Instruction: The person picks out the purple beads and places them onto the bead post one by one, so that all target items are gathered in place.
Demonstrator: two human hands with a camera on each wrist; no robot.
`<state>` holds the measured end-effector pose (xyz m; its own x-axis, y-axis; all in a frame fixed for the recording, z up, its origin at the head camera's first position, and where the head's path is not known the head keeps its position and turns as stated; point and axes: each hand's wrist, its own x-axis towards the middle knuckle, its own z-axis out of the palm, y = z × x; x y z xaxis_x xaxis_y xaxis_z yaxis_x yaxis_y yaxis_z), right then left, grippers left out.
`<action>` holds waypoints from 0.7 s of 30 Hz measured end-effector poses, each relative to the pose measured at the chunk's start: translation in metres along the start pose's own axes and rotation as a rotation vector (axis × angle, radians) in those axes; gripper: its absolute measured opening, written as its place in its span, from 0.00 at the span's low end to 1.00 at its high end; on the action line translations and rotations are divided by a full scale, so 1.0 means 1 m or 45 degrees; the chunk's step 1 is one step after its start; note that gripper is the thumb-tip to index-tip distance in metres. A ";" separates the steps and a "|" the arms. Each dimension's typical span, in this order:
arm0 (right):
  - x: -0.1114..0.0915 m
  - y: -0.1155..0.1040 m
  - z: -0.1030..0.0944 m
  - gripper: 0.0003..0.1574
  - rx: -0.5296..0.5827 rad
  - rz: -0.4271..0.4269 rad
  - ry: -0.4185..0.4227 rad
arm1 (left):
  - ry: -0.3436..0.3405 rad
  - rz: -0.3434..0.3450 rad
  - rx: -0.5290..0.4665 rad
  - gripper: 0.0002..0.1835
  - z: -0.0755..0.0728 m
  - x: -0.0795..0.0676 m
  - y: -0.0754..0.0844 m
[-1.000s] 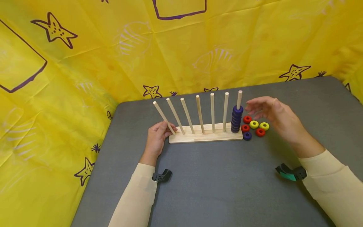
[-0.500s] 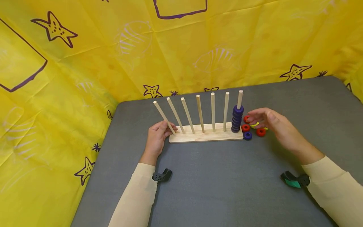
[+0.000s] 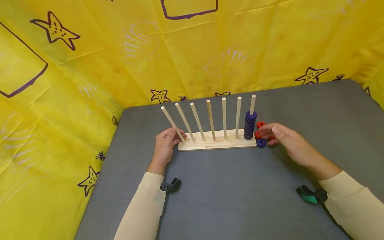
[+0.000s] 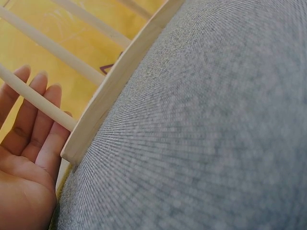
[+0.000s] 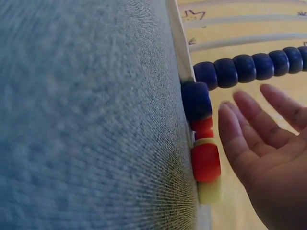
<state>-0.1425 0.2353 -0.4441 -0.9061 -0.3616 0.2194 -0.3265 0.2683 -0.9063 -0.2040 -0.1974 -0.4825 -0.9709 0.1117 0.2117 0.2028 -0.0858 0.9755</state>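
Note:
A pale wooden stand (image 3: 217, 143) carries a row of upright pegs. Dark blue rings (image 3: 250, 126) are stacked on its rightmost peg, whose top stays bare. My left hand (image 3: 163, 146) is at the stand's left end; in the left wrist view its fingers (image 4: 36, 103) extend loosely behind the end peg (image 4: 36, 99). My right hand (image 3: 289, 143) hovers over the loose rings right of the stand, fingers apart and lightly bent, holding nothing. Beneath and beside it lie a dark blue ring (image 3: 261, 143) and red rings (image 3: 261, 124). A yellow ring (image 5: 209, 190) shows in the right wrist view.
The stand rests on a grey table (image 3: 222, 190). Behind and to the left hangs a yellow cloth (image 3: 186, 56) with starfish and fish drawings. Black bands (image 3: 171, 185) are worn at both wrists.
My right hand has come down and nearer to me, from beside the stacked peg to over the loose rings, covering the yellow ones in the head view. My left hand stays put.

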 end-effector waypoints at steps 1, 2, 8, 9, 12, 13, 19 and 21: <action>0.000 0.000 0.001 0.29 -0.015 0.011 -0.003 | -0.003 0.001 -0.002 0.26 0.000 0.000 0.000; -0.001 0.000 0.001 0.28 -0.031 0.021 -0.004 | -0.006 0.003 -0.004 0.27 0.000 0.000 0.000; -0.002 0.002 0.003 0.24 -0.106 0.044 0.028 | -0.014 0.016 -0.027 0.29 0.000 0.001 -0.002; -0.002 0.002 0.003 0.23 -0.117 0.044 0.031 | -0.014 0.017 -0.024 0.29 0.000 0.001 -0.002; -0.001 0.003 0.004 0.22 -0.152 0.044 0.023 | -0.015 0.018 -0.014 0.28 -0.001 0.001 -0.001; -0.001 0.003 0.004 0.21 -0.164 0.046 0.021 | -0.014 0.018 -0.013 0.28 -0.001 0.001 -0.001; 0.001 0.003 0.007 0.19 -0.274 0.085 -0.013 | -0.019 0.030 -0.014 0.29 -0.001 0.001 -0.002; 0.001 0.005 0.009 0.25 -0.305 0.080 -0.029 | -0.026 0.041 -0.022 0.31 -0.001 0.002 -0.003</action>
<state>-0.1429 0.2284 -0.4510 -0.9212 -0.3572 0.1545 -0.3266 0.4937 -0.8059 -0.2066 -0.1978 -0.4852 -0.9611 0.1285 0.2446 0.2318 -0.1068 0.9669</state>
